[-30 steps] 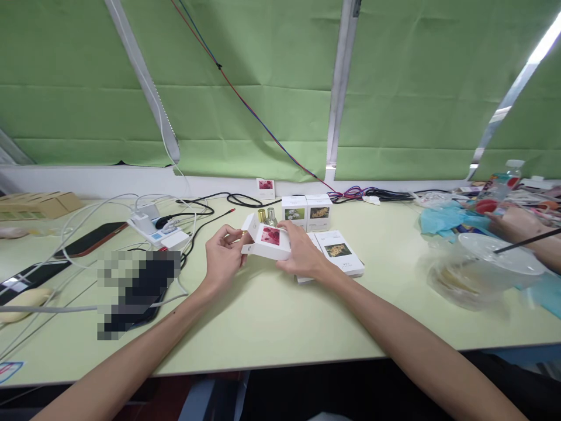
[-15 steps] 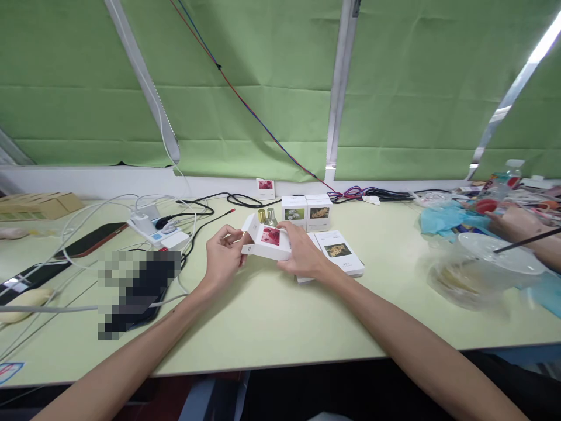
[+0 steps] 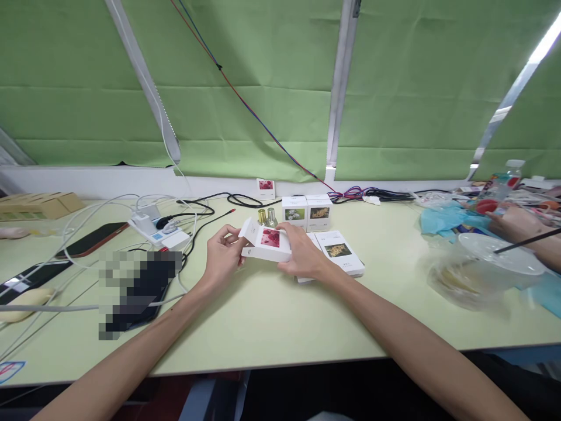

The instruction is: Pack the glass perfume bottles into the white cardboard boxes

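A small white box (image 3: 267,252) with a picture of red flowers lies tilted between my two hands, just above the table. My right hand (image 3: 304,254) is closed around its right end, thumb below and fingers above. At the left end a flap (image 3: 250,230) stands up, and my left hand (image 3: 225,252) has its fingers curled and pressed against that end; whether something small is in them is hidden. Behind the box stand a gold-capped bottle (image 3: 262,216) and a silver-capped bottle (image 3: 271,217). Near my right hand lies a white flower-picture box (image 3: 339,251).
Two white boxes (image 3: 305,211) stand farther back, and a red-flower card or box (image 3: 265,188) leans at the wall. Left are a power strip (image 3: 164,235), cables and phones (image 3: 92,238). Right are a lidded plastic cup (image 3: 473,275) with a straw and another person's hand (image 3: 517,225).
The raised flap has shifted slightly at the left end of the box. A gold glint at my left fingertips no longer shows. My right hand stays nearly still.
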Demonstrator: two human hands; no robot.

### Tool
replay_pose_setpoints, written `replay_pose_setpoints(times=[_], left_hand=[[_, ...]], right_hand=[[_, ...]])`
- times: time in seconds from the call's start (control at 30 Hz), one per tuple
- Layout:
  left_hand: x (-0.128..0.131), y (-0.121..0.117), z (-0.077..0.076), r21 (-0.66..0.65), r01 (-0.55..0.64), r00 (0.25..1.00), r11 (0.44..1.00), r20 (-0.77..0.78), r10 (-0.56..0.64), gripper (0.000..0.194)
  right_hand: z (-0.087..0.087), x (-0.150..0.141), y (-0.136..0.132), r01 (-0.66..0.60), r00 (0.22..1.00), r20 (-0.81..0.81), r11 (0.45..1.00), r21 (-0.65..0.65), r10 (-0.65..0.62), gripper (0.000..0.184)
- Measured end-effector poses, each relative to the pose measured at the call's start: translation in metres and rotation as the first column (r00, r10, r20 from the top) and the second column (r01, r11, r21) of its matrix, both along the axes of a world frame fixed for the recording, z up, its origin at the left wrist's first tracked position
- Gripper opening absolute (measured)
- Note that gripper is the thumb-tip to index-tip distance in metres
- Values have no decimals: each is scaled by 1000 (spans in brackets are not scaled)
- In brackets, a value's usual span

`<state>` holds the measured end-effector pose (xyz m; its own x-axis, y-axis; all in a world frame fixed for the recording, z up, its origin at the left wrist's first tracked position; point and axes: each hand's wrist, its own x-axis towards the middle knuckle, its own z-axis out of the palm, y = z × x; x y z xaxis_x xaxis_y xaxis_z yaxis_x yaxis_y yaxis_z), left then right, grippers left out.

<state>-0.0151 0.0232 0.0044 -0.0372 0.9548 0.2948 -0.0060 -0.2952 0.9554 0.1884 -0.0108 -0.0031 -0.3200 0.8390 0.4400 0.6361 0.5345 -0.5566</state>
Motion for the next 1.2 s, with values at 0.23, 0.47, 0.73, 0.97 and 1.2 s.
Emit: replay_pose_setpoints(times=[0.23,0.47,0.73,0.97,1.2], left_hand=[[2,0,-1,43,-6,1000,999,-15,7,36],[5,-6,1,65,-6,1000,998,-16,7,39],[7,-10,1,99,3,999,995,-35,1,35],[6,-7,0,98,14,1000,995,-15,-13,38],[5,-4,-2,98,16,1000,995,-9,-15,39]], right_hand=[[1,-2,-1,24,1000,11,1000,-8,-24,79],[3,-3,-3,48,999,-1,999,-27,-48,80],[1,-2,-2,52,998,-25,998,-25,-53,79],[3,-2,-3,45,998,-31,998,-42,-47,78],[3,-2,-2,36,999,-23,999,-28,-37,78]])
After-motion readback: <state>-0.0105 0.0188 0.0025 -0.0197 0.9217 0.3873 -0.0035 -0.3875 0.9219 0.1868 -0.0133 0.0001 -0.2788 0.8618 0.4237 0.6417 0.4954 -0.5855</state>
